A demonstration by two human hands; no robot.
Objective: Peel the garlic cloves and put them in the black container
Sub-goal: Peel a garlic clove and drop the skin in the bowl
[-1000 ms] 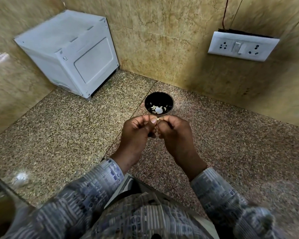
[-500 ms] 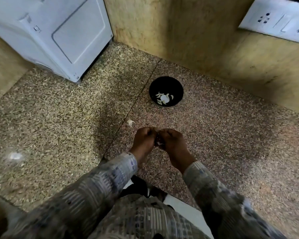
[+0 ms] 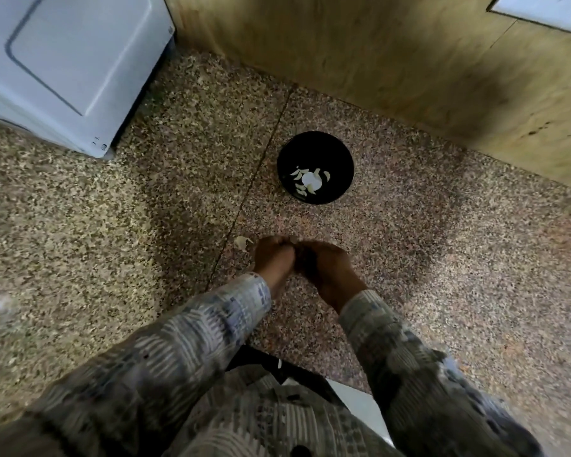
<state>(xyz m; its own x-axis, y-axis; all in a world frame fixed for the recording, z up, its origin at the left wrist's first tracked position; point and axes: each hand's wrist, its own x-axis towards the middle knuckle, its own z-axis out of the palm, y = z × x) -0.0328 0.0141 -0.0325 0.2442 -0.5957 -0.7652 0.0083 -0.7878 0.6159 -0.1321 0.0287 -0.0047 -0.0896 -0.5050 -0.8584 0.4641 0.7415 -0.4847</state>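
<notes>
Just the one view, worn on the person's head, tipped steeply down and slightly forward over the speckled granite counter (image 3: 80,258). Grey patterned shirt sleeves (image 3: 195,341) climb from the bottom edge. The left hand (image 3: 272,255) and right hand (image 3: 327,268) sit close below, mid-frame. The round black container (image 3: 342,151) lies just beyond them, and the tan stone wall (image 3: 376,54) crosses the top.

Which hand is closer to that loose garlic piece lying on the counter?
Left. The left hand is just right of the garlic piece; the right hand lies farther right, beyond the left hand.
</notes>
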